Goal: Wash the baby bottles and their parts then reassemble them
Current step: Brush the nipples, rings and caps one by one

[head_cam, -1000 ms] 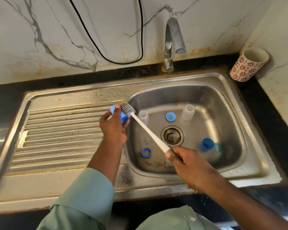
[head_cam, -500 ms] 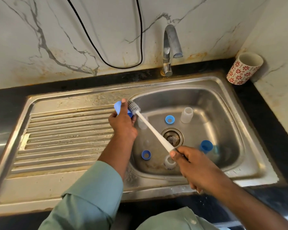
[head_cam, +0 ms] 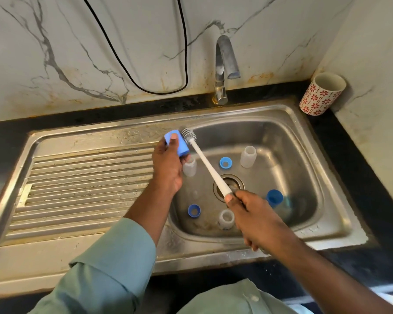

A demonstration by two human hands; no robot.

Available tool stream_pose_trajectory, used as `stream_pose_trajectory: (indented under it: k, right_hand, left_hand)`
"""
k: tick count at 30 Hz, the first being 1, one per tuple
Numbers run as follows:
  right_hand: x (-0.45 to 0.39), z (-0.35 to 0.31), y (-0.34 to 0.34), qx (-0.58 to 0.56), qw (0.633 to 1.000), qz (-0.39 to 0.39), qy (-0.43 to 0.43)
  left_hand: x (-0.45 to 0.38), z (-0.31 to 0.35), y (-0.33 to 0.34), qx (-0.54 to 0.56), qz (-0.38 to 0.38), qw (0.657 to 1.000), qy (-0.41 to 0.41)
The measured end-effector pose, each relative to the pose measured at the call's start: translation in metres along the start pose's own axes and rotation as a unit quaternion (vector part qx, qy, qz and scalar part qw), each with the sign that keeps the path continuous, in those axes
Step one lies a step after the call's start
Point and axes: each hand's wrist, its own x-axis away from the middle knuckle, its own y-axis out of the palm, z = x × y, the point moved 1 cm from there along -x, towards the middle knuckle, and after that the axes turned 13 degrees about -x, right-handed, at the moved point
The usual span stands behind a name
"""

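My left hand (head_cam: 167, 165) grips a blue bottle cap (head_cam: 177, 143) over the left rim of the sink basin (head_cam: 304, 141). My right hand (head_cam: 254, 214) holds the white handle of a bottle brush (head_cam: 205, 163), whose grey bristle head (head_cam: 188, 135) touches the cap's side. In the basin stand three clear bottles, at back right (head_cam: 248, 156), at the front (head_cam: 226, 219) and beside my left hand (head_cam: 189, 167). Two blue rings, one at the back (head_cam: 225, 162) and one at the front left (head_cam: 194, 210), lie there, with another blue cap (head_cam: 274, 198) at the right.
A steel tap (head_cam: 224, 69) rises behind the basin, with no water running. The ridged drainboard (head_cam: 84, 177) spreads to the left. A red-flowered cup (head_cam: 322, 94) stands on the black counter at the back right. A black cable (head_cam: 132, 73) hangs on the marble wall.
The brush head has shifted along the blue cap, which my left hand has turned and raised slightly. The parts in the basin have not moved.
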Motion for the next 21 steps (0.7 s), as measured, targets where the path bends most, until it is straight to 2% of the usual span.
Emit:
stream_pose_trajectory:
  k: [3,5,7,10,14,18,21]
  right_hand:
    - [0.007,0.003,0.0,0.027,1.0,-0.016,-0.004]
    - [0.003,0.001,0.002,0.024,1.0,-0.008,-0.007]
    - [0.0,-0.001,0.004,0.018,1.0,-0.007,-0.01]
    - [0.006,0.003,0.006,0.02,1.0,-0.019,-0.006]
    - [-0.001,0.0,0.004,0.009,1.0,-0.002,0.001]
    - [-0.001,0.001,0.002,0.024,1.0,-0.005,-0.017]
    - [-0.001,0.001,0.003,0.024,1.0,0.002,-0.013]
  left_hand:
    - [-0.009,0.004,-0.005,0.05,0.038,0.997,-0.043]
    - [-0.006,-0.002,0.001,-0.019,0.013,0.999,-0.044]
    - [-0.001,-0.002,0.007,-0.043,0.023,0.998,-0.045]
    - [-0.011,0.008,-0.001,0.031,0.069,0.995,-0.059]
    - [-0.003,-0.006,0.003,-0.016,0.013,0.996,-0.082]
    - [-0.013,-0.004,-0.002,0.004,0.052,0.995,-0.089]
    - [-0.012,-0.006,-0.002,-0.027,0.02,0.997,-0.069]
